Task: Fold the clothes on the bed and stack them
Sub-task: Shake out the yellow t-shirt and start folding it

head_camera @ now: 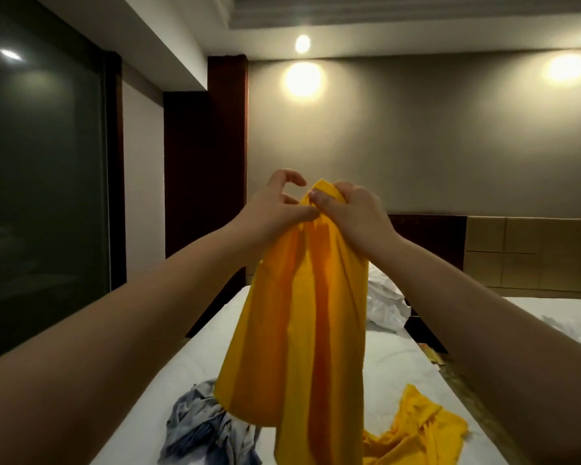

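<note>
A yellow garment [302, 330] hangs in the air in front of me, above the white bed [168, 374]. My right hand [353, 209] grips its bunched top edge, fingers curled over the cloth. My left hand [275, 203] is right beside it; its thumb and lower fingers pinch the fabric while the index finger arches free above. The garment's lower end reaches down to the bed, and its sleeve part [416, 427] lies spread on the sheet at the right. A crumpled blue-grey and white garment [202, 427] lies on the bed at the lower left.
A rumpled white duvet [384, 307] sits further up the bed. A padded headboard [530, 253] is at the right, a dark wooden panel [205, 196] and a large glass window [41, 182] at the left. A second bed [567, 313] stands to the right across a narrow gap.
</note>
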Demonstrator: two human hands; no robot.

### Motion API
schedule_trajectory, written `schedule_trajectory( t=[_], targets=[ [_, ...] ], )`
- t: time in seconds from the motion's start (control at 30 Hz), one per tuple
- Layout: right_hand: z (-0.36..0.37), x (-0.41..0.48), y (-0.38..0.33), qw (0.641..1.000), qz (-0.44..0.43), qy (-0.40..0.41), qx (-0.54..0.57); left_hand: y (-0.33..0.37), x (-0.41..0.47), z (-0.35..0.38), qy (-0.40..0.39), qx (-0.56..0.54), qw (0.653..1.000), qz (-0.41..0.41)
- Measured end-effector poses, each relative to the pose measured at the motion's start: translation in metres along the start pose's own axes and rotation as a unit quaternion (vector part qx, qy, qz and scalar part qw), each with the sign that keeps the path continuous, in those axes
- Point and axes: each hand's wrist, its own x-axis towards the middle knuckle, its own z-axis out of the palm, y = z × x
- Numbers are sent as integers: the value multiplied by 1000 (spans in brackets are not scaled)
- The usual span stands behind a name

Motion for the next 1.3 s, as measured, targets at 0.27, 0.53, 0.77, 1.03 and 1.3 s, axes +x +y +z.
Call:
schedule_trajectory(
  t=[0.27, 0.53, 0.77, 1.03, 1.3],
  targets=[
    [-3, -10, 13, 997, -16, -2, -71, -28, -20, 22, -39, 7, 999, 9],
    [-15, -14, 39, 999, 45, -15, 18, -83, -35, 60, -96, 17, 993, -67],
    [-24, -22, 63, 996, 84, 15, 13, -130, -50, 95, -84, 9, 988, -132],
    [-46, -32, 89, 996, 78, -16, -29, -152, -54, 96, -72, -19, 989, -126],
    [-68, -58, 140, 966, 171, -161, -111, -144, -18, 62, -99, 51, 984, -138]
  ],
)
